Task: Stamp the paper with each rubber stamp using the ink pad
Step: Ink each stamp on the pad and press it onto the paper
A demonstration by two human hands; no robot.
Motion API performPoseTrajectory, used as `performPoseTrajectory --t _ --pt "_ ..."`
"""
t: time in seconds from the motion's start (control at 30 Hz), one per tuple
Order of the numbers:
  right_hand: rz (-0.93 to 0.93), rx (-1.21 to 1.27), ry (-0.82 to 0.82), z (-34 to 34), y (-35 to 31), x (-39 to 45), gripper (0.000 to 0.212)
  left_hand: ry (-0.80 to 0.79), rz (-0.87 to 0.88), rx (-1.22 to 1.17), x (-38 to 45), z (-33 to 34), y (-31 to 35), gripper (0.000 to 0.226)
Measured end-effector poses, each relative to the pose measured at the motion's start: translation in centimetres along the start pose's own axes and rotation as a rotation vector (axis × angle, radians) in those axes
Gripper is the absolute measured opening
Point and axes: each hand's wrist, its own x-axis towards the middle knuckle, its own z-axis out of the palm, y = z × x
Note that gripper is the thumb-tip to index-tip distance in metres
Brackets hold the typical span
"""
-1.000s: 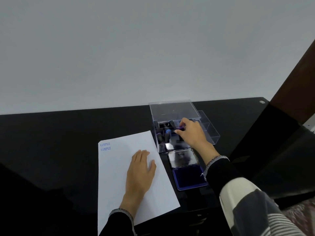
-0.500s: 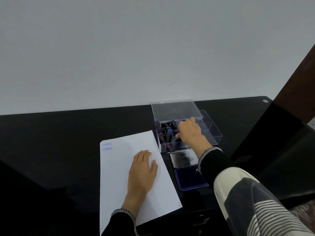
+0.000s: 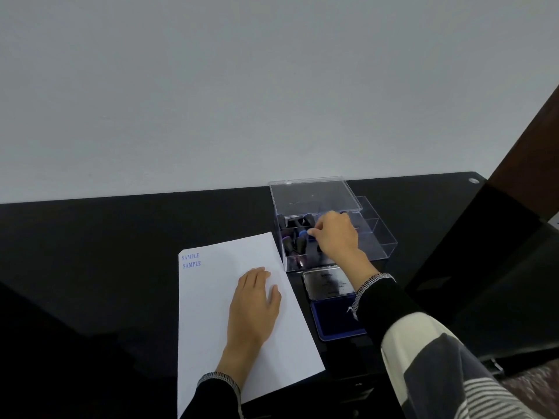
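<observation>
A white sheet of paper (image 3: 211, 300) lies on the black desk, with two blue "SAMPLE" prints (image 3: 191, 260) at its top left corner. My left hand (image 3: 254, 303) rests flat on the sheet, fingers spread. Right of the paper stands a clear plastic box (image 3: 385, 246) holding several dark rubber stamps (image 3: 295, 246) upright. My right hand (image 3: 335, 237) reaches into the box, its fingertips pinched on the blue-topped stamp (image 3: 302, 234). In front of the box lies the open blue ink pad (image 3: 332, 323) with its silver lid (image 3: 328, 281) folded back.
The box's clear lid (image 3: 311, 195) stands open at the back against a white wall. The black desk (image 3: 106, 252) runs left and right. A dark brown panel (image 3: 523, 164) rises at the right, and my striped sleeve (image 3: 438, 373) covers the near right corner.
My right hand has shifted left and lower inside the box, from a purple stamp toward the blue-topped one. The left hand has stayed flat on the paper.
</observation>
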Motion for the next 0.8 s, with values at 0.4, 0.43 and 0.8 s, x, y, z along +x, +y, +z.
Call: performPoseTrajectory --t 0.4,0.43,0.8 --pt "0.115 -0.018 -0.197 1.5 -3.4 -0.8 0.036 0.043 0.038 0.014 0.1 0.1 -0.1 0.038" --pt "0.130 0.018 -0.205 1.6 -3.4 -0.7 0.035 0.041 0.040 0.016 0.1 0.1 -0.1 0.038" --pt "0.231 1.296 -0.064 -2.6 -1.7 -3.5 0.030 0.082 0.259 0.239 -0.2 -0.6 0.8 0.011"
